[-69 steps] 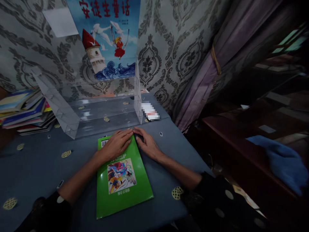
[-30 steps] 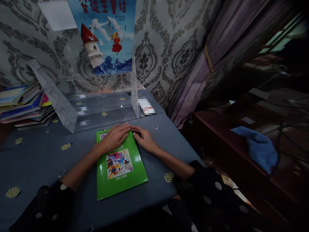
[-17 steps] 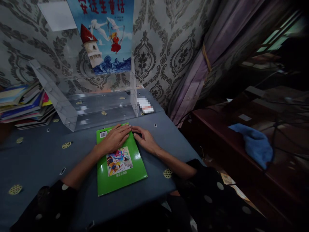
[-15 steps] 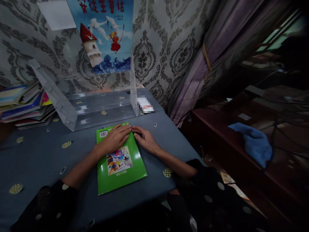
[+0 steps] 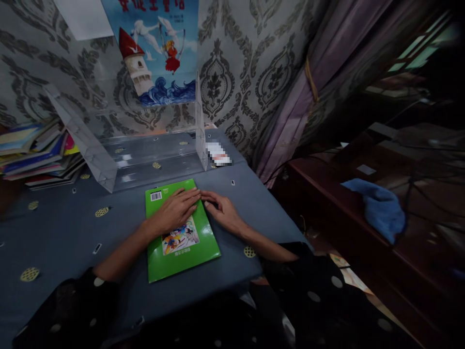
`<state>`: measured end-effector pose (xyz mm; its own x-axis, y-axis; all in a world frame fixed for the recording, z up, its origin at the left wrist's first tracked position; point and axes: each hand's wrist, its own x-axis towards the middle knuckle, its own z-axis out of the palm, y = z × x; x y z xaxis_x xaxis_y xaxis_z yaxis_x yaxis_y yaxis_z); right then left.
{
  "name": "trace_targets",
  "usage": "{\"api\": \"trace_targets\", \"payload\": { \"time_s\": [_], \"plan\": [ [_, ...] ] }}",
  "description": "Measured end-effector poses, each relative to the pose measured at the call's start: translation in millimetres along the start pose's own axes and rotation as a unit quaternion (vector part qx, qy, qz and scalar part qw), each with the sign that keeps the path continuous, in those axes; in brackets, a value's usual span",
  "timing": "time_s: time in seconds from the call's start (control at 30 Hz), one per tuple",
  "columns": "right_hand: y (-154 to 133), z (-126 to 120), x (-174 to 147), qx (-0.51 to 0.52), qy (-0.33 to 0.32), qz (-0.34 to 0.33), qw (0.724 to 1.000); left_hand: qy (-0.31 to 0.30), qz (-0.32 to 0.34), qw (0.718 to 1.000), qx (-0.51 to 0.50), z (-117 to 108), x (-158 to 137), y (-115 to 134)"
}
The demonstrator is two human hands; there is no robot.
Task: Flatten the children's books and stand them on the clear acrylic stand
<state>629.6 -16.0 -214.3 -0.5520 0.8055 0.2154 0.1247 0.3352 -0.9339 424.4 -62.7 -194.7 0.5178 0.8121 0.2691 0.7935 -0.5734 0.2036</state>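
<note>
A green book (image 5: 207, 242) lies flat on the blue tablecloth with a barcode at its upper left and a coloured picture on its cover. My left hand (image 5: 177, 210) rests flat across the upper part of the cover, fingers stretched toward the book's right edge, hiding part of the picture. At that edge my right hand (image 5: 223, 212) touches the book's upper right side, its fingers extended and slightly bent, the tips close to my left fingertips. Neither hand grips the book.
Behind the book stands a clear acrylic rack (image 5: 98, 155). A blue illustrated poster (image 5: 170, 53) is upright behind it. Stacked books (image 5: 39, 150) lie at the left. Right of the rack is a blurred-out white packet (image 5: 219, 154). A blue cloth (image 5: 383, 211) lies on dark red furniture (image 5: 312, 186).
The camera view has tilted slightly, so the table scene sits a little higher. My left hand has slid slightly down and right across the cover; the book stays flat on the table.
</note>
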Motion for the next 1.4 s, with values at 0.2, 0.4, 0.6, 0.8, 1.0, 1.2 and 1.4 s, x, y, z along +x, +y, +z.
{"api": "trace_targets", "payload": {
  "time_s": [0.2,0.4,0.6,0.8,1.0,1.2,1.4],
  "plan": [
    [-5.6,-1.3,-10.2,-0.011,-0.01,0.016,1.0,-0.015,0.009,1.0,-0.001,-1.0,-4.0,7.3],
    [-8.4,-1.1,-22.1,0.001,-0.012,0.016,1.0,-0.017,0.012,1.0,-0.001,0.1,-9.3,16.3],
    [-9.9,-1.0,-35.2,-0.007,-0.008,0.024,1.0,-0.027,0.019,0.999,-0.006,-1.8,-14.7,26.8],
    [-16.8,-1.4,-49.0,-0.014,-0.009,0.01,1.0,-0.029,0.026,0.999,-0.003,-2.1,-20.7,37.4],
    [-27.9,-3.5,-65.6,-0.025,-0.015,0.01,1.0,-0.04,0.028,0.999,0.012,-0.1,-27.8,48.0],
    [-33.9,-4.5,-81.7,-0.044,-0.021,0.012,0.999,-0.051,0.034,0.998,0.011,-2.6,-33.4,63.2],
    [-42.1,-4.0,-100.8,-0.049,-0.016,0.017,0.999,-0.067,0.035,0.997,-0.007,-5.4,-41.9,80.7]
  ]
}}
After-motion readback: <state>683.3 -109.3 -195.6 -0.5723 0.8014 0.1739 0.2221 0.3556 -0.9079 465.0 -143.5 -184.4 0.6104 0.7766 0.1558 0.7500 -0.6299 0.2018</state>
